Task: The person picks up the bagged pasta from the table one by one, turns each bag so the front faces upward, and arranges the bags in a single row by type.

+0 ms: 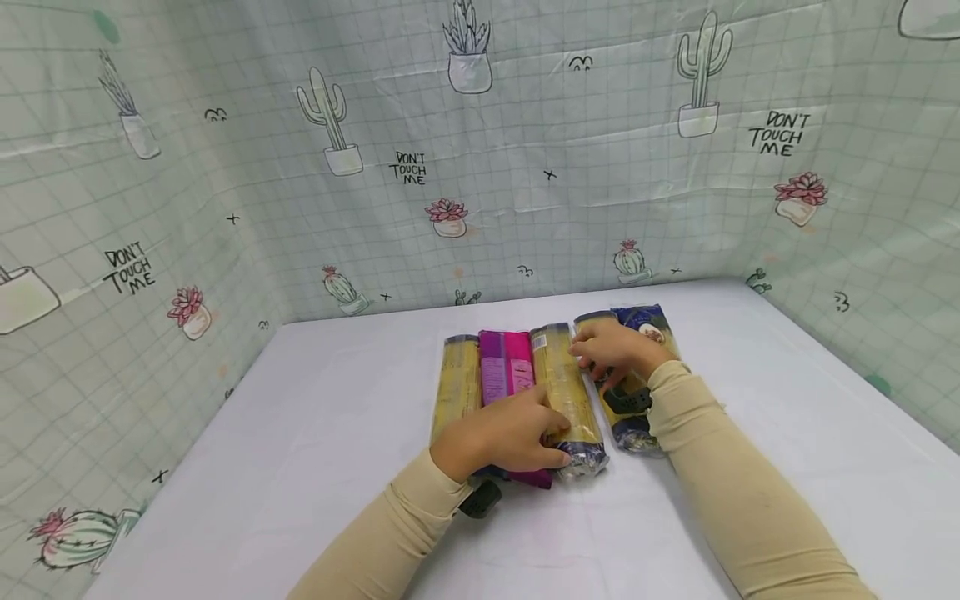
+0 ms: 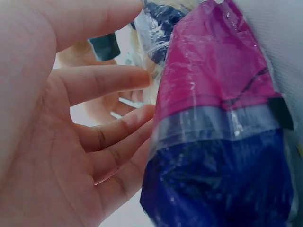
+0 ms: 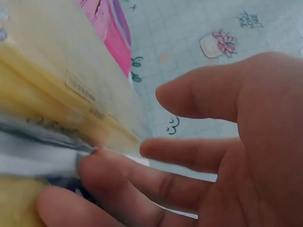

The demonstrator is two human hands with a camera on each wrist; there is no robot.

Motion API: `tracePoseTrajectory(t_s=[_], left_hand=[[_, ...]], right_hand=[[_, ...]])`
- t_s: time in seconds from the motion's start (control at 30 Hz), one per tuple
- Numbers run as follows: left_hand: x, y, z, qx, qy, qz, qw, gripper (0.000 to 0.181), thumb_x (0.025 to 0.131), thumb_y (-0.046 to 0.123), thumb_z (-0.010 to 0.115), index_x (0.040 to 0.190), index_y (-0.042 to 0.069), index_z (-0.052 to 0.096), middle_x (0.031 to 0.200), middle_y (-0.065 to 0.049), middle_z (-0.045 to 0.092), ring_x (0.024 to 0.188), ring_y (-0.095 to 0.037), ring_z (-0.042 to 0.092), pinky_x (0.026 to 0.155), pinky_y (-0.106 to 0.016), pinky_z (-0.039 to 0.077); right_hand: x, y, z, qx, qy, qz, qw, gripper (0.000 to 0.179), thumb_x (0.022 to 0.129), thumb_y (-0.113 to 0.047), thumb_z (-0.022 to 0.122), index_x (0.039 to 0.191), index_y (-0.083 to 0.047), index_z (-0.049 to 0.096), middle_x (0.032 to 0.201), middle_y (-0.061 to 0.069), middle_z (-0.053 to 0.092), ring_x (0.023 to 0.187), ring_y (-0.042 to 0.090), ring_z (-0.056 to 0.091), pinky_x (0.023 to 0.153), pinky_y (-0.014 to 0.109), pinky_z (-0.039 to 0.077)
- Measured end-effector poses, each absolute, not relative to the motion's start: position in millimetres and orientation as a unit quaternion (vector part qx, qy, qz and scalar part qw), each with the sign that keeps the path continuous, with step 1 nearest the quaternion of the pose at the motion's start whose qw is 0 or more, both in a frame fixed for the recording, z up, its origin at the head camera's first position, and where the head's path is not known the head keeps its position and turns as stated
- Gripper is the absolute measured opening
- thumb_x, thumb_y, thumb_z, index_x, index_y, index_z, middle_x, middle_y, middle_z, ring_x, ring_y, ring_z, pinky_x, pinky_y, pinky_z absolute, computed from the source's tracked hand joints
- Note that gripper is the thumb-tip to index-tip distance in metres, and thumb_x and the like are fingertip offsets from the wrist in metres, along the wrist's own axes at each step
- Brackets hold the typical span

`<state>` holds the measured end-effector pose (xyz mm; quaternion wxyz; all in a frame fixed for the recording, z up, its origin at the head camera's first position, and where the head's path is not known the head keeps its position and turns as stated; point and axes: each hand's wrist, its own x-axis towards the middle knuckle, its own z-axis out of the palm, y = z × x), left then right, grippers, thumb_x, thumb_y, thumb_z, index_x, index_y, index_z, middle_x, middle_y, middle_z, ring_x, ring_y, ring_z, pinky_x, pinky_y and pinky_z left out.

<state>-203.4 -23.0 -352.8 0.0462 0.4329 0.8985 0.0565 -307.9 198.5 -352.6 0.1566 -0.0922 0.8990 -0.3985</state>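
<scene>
Spanning the near part of the magenta pack point(image 1: 508, 367), left hand point(image 1: 510, 433) has its thumb and index tips at the middle yellow pack point(image 1: 558, 358). Fingers spread, only loosely bent, gripping nothing. Left wrist view: magenta wrapper and navy film right beside the fingers.

Right hand point(image 1: 615, 343) sits over the far part of the right-hand yellow pack point(image 1: 592, 316). Fingers extended with a slight bend, thumb apart, nothing clasped. Fingertips are at the middle yellow pack's right edge; can't tell exact contact, right wrist view is blurry there.

Packs lie flat, long sides roughly parallel, running away from the person. Left yellow pack point(image 1: 457, 375) is just beside the magenta one, middle yellow on its other side. Narrow gap, then the right-hand yellow pack, with a navy-topped pack point(image 1: 641, 317) against it, partly hidden by the right hand and sleeve point(image 1: 742, 492).

All on a white table point(image 1: 352, 400). Beyond it, a gridded cactus-print curtain point(image 1: 495, 142), "DON'T TOUCH ME" lettering on it.
</scene>
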Motion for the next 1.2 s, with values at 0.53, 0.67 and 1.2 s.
tracePoseTrajectory(t_s=[0.53, 0.67, 1.2], left_hand=[[-202, -25, -350, 0.423, 0.904, 0.021, 0.055, 0.062, 0.083, 0.054, 0.078, 0.132, 0.017, 0.067, 0.117, 0.002, 0.062, 0.095, -0.007, 0.055, 0.085, -0.023, 0.048], [-204, -23, -351, 0.426, 0.903, 0.024, 0.049, 0.062, 0.082, 0.054, 0.079, 0.13, 0.017, 0.067, 0.114, 0.003, 0.062, 0.093, -0.007, 0.054, 0.082, -0.023, 0.047], [-205, -21, -356, 0.411, 0.911, 0.002, 0.033, 0.073, 0.079, 0.062, 0.077, 0.133, 0.015, 0.063, 0.119, 0.001, 0.061, 0.096, -0.008, 0.053, 0.082, -0.024, 0.047]], right_hand=[[-306, 173, -363, -0.092, 0.933, -0.339, 0.078, 0.056, 0.094, -0.025, 0.066, 0.135, 0.011, 0.052, 0.064, 0.007, 0.057, 0.053, 0.019, 0.057, 0.049, 0.033, 0.054], [-306, 177, -367, -0.087, 0.931, -0.349, 0.057, 0.029, 0.094, -0.024, 0.069, 0.09, 0.004, 0.063, 0.061, 0.004, 0.053, 0.05, 0.017, 0.054, 0.047, 0.031, 0.052], [-307, 177, -373, -0.058, 0.935, -0.346, 0.049, 0.028, 0.093, -0.019, 0.072, 0.071, -0.001, 0.07, 0.058, 0.005, 0.059, 0.046, 0.014, 0.053, 0.045, 0.028, 0.05]])
